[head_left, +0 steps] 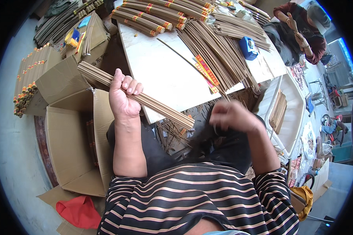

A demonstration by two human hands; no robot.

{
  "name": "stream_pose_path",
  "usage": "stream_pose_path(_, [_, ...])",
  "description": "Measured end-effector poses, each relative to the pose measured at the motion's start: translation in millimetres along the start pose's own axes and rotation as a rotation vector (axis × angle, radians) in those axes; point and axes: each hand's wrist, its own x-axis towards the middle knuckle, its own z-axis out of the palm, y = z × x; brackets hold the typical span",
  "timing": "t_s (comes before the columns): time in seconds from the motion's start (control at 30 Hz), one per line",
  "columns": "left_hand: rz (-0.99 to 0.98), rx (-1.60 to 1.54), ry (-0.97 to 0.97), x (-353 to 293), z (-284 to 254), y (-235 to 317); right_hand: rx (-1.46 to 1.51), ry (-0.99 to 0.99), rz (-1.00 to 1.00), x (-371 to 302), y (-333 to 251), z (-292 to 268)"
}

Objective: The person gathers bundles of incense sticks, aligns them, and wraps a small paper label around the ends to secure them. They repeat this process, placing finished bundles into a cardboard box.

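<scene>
Over on the left side, the left hand (123, 96) is clamped tight around a bundle of long tan sticks (145, 100), fingers wrapped fully round it. The bundle's long axis slants from upper left down to lower right, its far end hanging off the desk (161, 70) edge, pointing toward the right hand (231, 115). That one's blurred, fingers curled, can't tell if it's pinching anything. Clearly nearer the bundle's lower tip.

Tan incense sticks (145, 98), white tabletop (161, 74), blue tape dispenser (248, 47), red cloth (79, 211), black shirt with pink stripes (192, 199)
</scene>
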Motion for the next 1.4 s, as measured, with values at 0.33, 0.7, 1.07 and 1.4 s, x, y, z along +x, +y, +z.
stream_pose_path(0.33, [-0.189,0.014,0.012,3.6,3.7,-33.1,-0.83,0.754,0.028,99.8,39.0,-89.2])
stream_pose_path(0.7, [-0.23,0.027,0.031,6.0,5.4,-40.6,-0.878,0.796,-0.031,99.9,53.6,-103.4])
stream_pose_path(1.07, [-0.224,0.034,0.051,-2.5,10.7,-40.2,0.248,0.535,-0.273,-25.4,-3.5,19.8])
stream_pose_path(1.4, [-0.283,-0.053,0.134,0.1,7.4,-42.2,-0.211,0.442,-0.447,-3.2,-47.1,86.7])
